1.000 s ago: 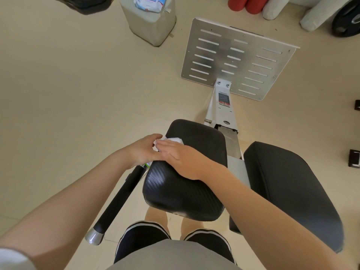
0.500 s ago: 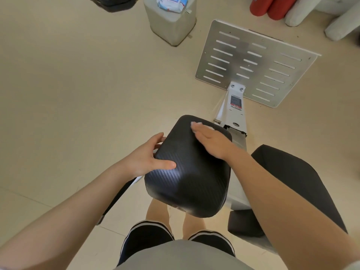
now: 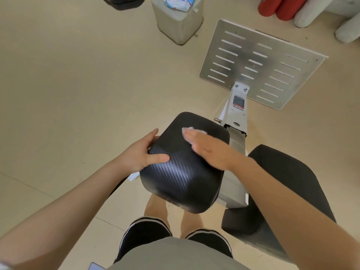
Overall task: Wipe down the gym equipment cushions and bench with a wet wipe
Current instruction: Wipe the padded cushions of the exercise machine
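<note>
Two hands are sharing the work on the near black cushion (image 3: 183, 164). The left hand (image 3: 142, 154) is gripping the cushion's left edge, thumb lying across the top and fingers curling round the side, probably to stop the pad from turning under the rubbing. The right hand (image 3: 206, 147) is pressing flat, fingers straight, on the wet wipe (image 3: 190, 131), which is lying crumpled beneath the fingertips near the cushion's far edge. Only a white, bunched fringe of the wipe is showing. The cushion's weave-patterned cover is catching a sheen near its middle. A second cushion (image 3: 288, 184) is waiting just to the right, seemingly untouched.
</note>
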